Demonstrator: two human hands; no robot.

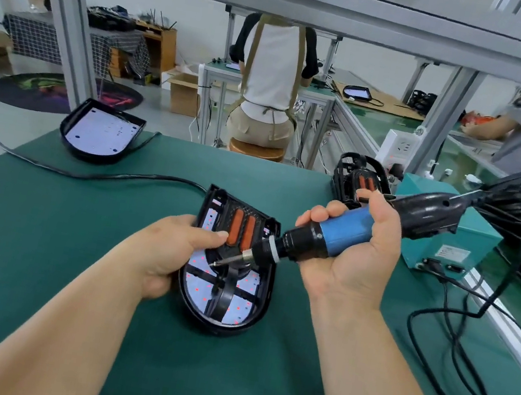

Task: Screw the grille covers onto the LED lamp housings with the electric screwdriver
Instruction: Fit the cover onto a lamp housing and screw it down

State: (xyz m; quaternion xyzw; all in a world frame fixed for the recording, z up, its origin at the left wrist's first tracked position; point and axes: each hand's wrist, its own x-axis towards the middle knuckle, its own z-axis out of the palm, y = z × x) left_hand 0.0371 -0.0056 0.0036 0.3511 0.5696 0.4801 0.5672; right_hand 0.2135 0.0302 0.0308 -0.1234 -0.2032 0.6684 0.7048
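Count: three black D-shaped plastic LED lamp housings on the green table (71, 233): centre housing (254, 314), far-left housing (100, 138) (LED board exposed), rear-right housing (358, 179). One blue-and-black electric screwdriver (343, 234).

Left hand (169, 251) curls round the centre housing's edge, thumb on its black grille cover (228, 291). Right hand (354, 248) fingers (315, 214) wrap the screwdriver barrel tightly; bit tip at the grille hub.

No text is legible; the label (452, 254) on the teal box (479, 232) is blurred.
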